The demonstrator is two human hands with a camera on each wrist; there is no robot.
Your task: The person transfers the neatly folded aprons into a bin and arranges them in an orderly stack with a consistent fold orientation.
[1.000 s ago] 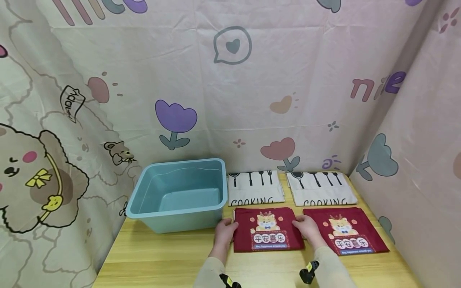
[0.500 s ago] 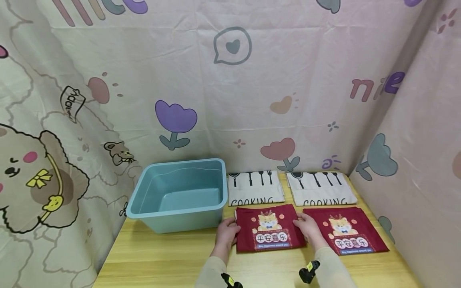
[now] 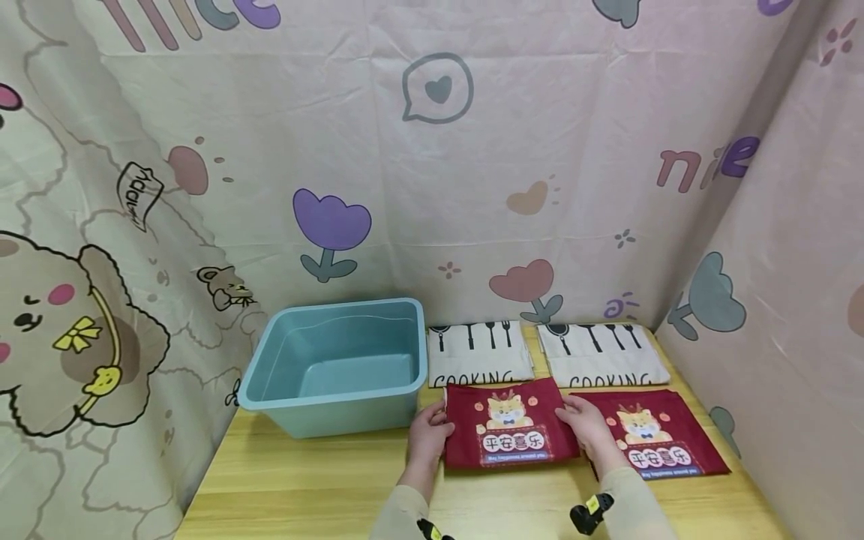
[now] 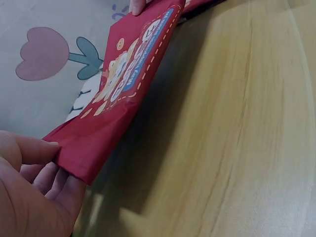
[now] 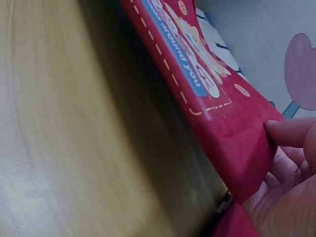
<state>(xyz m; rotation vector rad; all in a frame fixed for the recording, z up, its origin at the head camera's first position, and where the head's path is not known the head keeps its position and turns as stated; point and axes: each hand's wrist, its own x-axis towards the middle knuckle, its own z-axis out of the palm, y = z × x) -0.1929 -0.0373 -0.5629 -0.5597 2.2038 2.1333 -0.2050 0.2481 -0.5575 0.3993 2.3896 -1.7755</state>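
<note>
Both hands hold a folded red cloth (image 3: 513, 424) printed with a cartoon animal and lettering, a little above the table. My left hand (image 3: 428, 436) pinches its left edge, thumb on top and fingers beneath, as the left wrist view shows on the cloth's corner (image 4: 91, 148). On the opposite edge, the right hand (image 3: 586, 426) pinches in the same way; in the right wrist view its thumb (image 5: 289, 132) lies on the upper face. A second folded red cloth (image 3: 682, 431) of the same print lies to the right, partly behind the right hand.
An open light-blue plastic tub (image 3: 331, 397) stands on the wooden table (image 3: 297, 480) at the left. Two folded white cloths lettered COOKING, one on the left (image 3: 475, 360) and one on the right (image 3: 604, 360), lie at the back against a printed curtain (image 3: 432, 187).
The red cloth has come up off the table, with its far edge higher, and shifted slightly right. Both hands moved with it. The tub and other cloths stay in place.
</note>
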